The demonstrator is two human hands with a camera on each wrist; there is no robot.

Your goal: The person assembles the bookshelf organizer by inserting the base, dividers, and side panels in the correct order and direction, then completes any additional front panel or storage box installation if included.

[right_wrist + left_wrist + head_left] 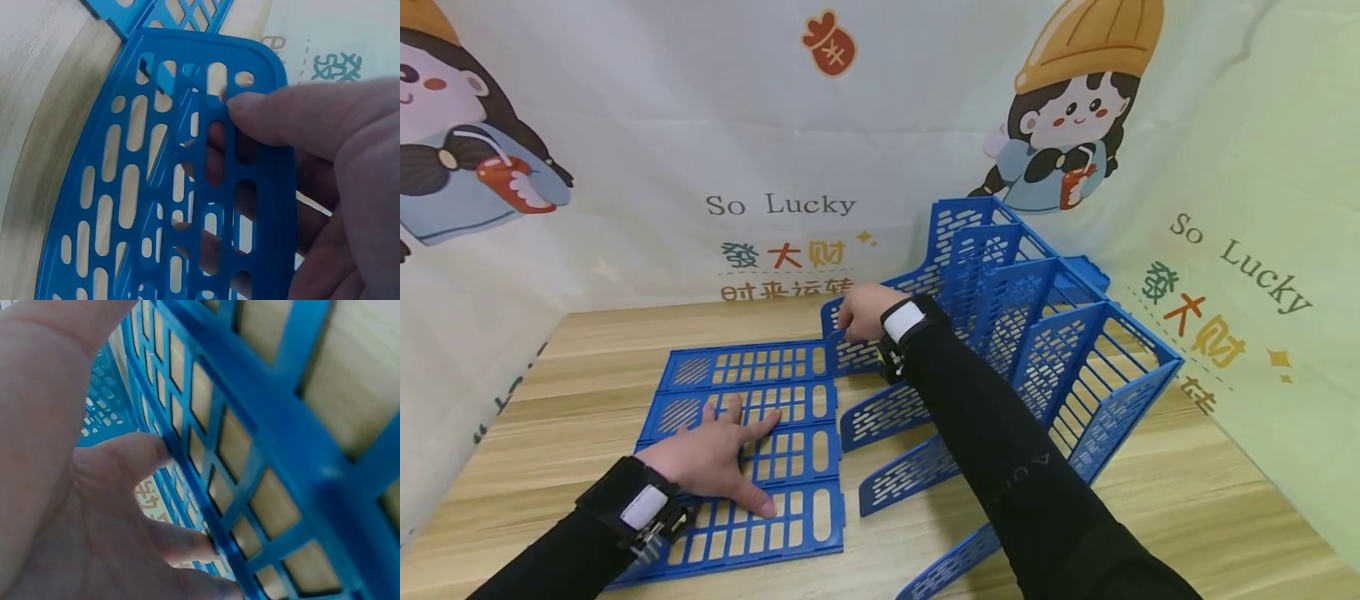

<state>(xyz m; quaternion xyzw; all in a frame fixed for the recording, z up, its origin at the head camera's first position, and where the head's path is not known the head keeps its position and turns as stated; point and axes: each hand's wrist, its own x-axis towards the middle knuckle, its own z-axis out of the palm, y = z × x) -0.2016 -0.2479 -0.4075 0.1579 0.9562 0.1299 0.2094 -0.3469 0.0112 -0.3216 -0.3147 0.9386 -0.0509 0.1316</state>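
My left hand [715,454] lies on a flat blue slotted grid panel [808,467] made of several strips, its fingers spread. The left wrist view shows the fingertips touching the blue lattice [269,444]. Farther back, my right hand [867,313] pinches the rounded corner of an upright perforated divider [275,206]. In the right wrist view the thumb [256,109] presses its near face while the other fingers show behind it through the slots. This divider belongs to a blue plastic file rack [1037,292] with several upright dividers. My right forearm hides part of the rack.
Lower divider ends [902,483] fan out between the flat panel and my right forearm. All of it stands on a wood-grain table [550,400]. A printed cloth [647,167] hangs behind, and another cloth side [1247,208] borders the right.
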